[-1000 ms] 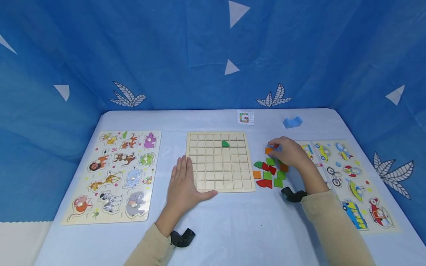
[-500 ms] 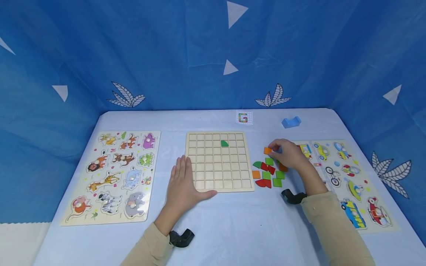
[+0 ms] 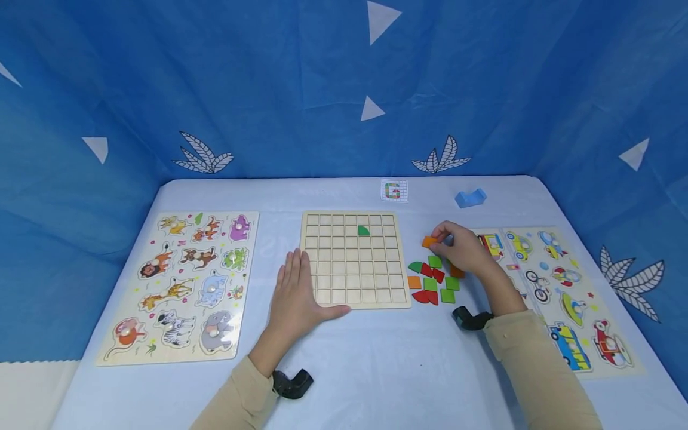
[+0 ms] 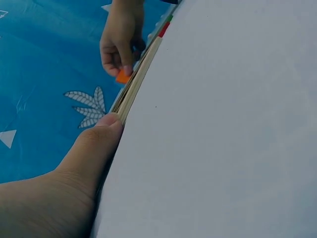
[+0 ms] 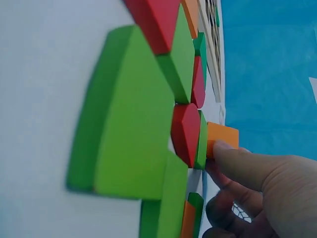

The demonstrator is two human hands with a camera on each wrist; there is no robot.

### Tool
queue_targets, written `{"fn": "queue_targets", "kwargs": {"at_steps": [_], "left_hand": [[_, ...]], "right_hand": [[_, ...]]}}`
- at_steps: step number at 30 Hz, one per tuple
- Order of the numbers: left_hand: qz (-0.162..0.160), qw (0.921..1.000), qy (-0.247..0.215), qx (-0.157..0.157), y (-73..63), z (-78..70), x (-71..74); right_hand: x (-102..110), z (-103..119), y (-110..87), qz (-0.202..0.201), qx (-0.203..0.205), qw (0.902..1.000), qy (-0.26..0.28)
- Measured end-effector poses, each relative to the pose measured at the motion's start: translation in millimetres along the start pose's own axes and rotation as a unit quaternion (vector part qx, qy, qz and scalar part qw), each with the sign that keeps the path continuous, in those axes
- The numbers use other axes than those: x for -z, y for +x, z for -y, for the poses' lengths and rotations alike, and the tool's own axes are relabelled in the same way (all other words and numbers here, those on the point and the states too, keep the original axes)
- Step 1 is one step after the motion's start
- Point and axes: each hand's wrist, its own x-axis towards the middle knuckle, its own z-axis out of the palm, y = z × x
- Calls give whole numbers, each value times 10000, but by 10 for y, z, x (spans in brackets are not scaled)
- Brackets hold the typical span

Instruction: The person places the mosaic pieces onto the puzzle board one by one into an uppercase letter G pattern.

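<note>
My right hand [image 3: 461,248] pinches an orange square block [image 3: 429,242] between thumb and fingers, just beyond a cluster of loose pieces. In the right wrist view the orange block [image 5: 223,136] is tilted and green and red pieces fill the foreground. My left hand [image 3: 298,295] lies with straight fingers along the left side of the wooden grid board [image 3: 344,263], its thumb at the front edge. The left wrist view shows that thumb [image 4: 94,144] against the board's edge. One green quarter-circle piece [image 3: 364,230] sits in a cell near the board's back.
Several green squares [image 3: 448,295], red pieces [image 3: 426,297] and an orange square [image 3: 414,282] lie right of the board. Behind are a pattern card [image 3: 395,190] and a blue block [image 3: 470,197]. An animal puzzle [image 3: 185,263] stands left, a vehicle puzzle [image 3: 588,298] right.
My right hand has picked up the orange block and shifted it slightly left. The board has slid a little toward the back. My left hand stays at its corner.
</note>
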Motion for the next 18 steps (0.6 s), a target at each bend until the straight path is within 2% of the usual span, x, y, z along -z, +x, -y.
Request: {"fn": "queue_targets", "kwargs": {"at_steps": [5, 9, 18], "left_hand": [[-26, 10000, 11, 6, 1, 2, 3], [-61, 10000, 73, -12, 2, 0, -2], [-135, 9996, 256, -21, 1, 10, -33]], "right_hand": [[-24, 36, 44, -160, 163, 9997, 91], [-73, 139, 101, -249, 466, 9981, 320], [-316, 686, 242, -89, 1184, 9905, 696]]}}
